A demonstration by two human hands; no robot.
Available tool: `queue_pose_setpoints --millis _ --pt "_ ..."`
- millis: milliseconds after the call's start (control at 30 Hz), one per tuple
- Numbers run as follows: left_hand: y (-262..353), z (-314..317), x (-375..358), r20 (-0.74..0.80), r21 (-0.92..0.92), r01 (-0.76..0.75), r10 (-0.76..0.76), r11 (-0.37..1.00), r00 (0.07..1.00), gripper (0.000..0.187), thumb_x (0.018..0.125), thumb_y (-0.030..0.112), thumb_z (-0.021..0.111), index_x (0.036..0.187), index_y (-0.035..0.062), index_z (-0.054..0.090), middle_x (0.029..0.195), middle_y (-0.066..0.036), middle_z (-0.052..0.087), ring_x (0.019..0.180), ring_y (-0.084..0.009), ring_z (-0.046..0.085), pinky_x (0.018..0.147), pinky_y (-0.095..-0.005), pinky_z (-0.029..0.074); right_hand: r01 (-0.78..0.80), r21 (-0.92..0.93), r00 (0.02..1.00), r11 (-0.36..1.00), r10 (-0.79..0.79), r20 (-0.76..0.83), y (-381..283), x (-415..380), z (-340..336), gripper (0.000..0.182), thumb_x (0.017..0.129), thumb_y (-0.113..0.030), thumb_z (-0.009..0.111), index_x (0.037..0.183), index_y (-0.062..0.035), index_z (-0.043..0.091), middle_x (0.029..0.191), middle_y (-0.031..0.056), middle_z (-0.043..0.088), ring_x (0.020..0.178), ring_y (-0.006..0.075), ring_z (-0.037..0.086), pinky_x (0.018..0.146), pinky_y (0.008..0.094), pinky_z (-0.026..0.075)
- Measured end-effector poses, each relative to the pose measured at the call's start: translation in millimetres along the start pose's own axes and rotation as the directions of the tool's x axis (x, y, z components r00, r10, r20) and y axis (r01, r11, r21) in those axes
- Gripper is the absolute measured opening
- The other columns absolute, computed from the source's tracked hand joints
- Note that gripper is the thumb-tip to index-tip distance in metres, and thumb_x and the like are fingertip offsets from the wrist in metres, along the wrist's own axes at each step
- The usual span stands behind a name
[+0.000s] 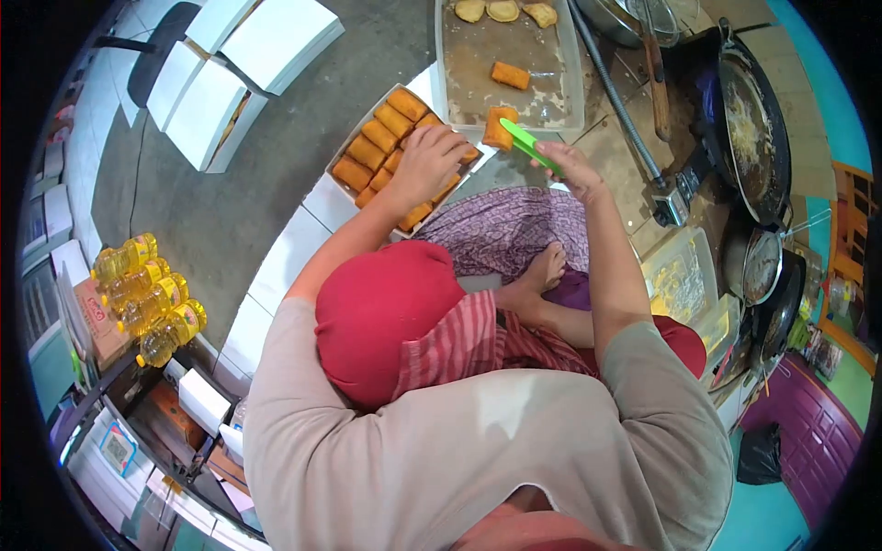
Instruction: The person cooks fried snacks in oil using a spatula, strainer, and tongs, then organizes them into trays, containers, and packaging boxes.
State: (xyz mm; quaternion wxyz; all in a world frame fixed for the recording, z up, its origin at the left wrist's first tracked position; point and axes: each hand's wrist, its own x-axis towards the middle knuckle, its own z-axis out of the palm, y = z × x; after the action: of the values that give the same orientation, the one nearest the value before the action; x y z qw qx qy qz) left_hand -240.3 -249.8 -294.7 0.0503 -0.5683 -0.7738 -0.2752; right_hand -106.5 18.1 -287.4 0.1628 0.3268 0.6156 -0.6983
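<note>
Right fingers closed round green tongs; tips at a fried roll by the tray edge. Left fingers bent over packed rolls in the box; can't tell if gripping. Best: squeeze lightly, keep crust whole, steady the box.

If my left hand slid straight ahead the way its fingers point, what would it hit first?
Your left hand would likely meet the box rim first; if it clears that, the fried roll in the green tongs. Heights are unclear.
</note>
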Motion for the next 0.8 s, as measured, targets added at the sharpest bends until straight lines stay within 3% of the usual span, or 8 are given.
queue_pose_setpoints --millis 133,433,533,700,800 --pt "-4 21 0 0.081 0.016 0.045 -0.047 0.999 0.996 0.033 0.068 0.011 0.069 0.1 0.0118 0.06 0.105 -0.004 0.056 0.113 -0.0233 0.046 0.1 -0.0405 0.03 -0.027 0.167 0.999 0.986 0.019 0.047 25 -12 12 0.043 0.083 -0.04 0.068 0.109 -0.0064 0.062 0.083 0.0005 0.066 0.058 0.0025 0.048 0.047 0.0149 0.035" --pt "-12 21 -18 0.073 -0.031 -0.057 0.059 0.998 0.996 0.032 0.071 0.017 0.07 0.099 0.0075 0.059 0.106 -0.005 0.057 0.109 -0.0236 0.05 0.102 -0.0429 0.03 -0.188 0.388 0.981 0.902 0.154 0.116 46 -19 45 0.036 0.086 -0.039 0.065 0.104 -0.0081 0.059 0.083 0.0038 0.064 0.055 0.0035 0.05 0.044 0.0149 0.037" --pt "-5 18 -25 -0.013 -0.021 0.023 -0.024 1.0 1.0 0.026 0.072 0.016 0.068 0.096 0.0074 0.06 0.103 -0.005 0.058 0.108 -0.0229 0.05 0.1 -0.0423 0.031 -0.268 0.494 0.962 0.827 0.203 0.182 49 -19 60 0.039 0.082 -0.038 0.07 0.103 -0.0067 0.061 0.083 0.0047 0.064 0.053 0.0049 0.049 0.043 0.0154 0.039" --pt "3 32 -39 -0.055 -0.071 0.153 -0.157 0.986 0.986 0.023 0.072 0.016 0.067 0.094 0.0105 0.062 0.103 -0.005 0.058 0.108 -0.0241 0.05 0.099 -0.0432 0.031 -0.432 0.688 0.901 0.583 0.316 0.298 63 -5 77 0.036 0.079 -0.034 0.074 0.1 -0.0072 0.061 0.079 0.0069 0.061 0.05 0.0069 0.048 0.04 0.0154 0.038" --pt "4 34 -42 -0.067 -0.086 0.171 -0.177 0.981 0.982 0.021 0.073 0.015 0.067 0.093 0.0114 0.063 0.104 -0.005 0.057 0.108 -0.0242 0.049 0.098 -0.0433 0.031 -0.472 0.739 0.88 0.481 0.303 0.365 65 -10 86 0.035 0.08 -0.034 0.074 0.099 -0.0076 0.061 0.079 0.0062 0.061 0.049 0.0068 0.047 0.04 0.0152 0.037"
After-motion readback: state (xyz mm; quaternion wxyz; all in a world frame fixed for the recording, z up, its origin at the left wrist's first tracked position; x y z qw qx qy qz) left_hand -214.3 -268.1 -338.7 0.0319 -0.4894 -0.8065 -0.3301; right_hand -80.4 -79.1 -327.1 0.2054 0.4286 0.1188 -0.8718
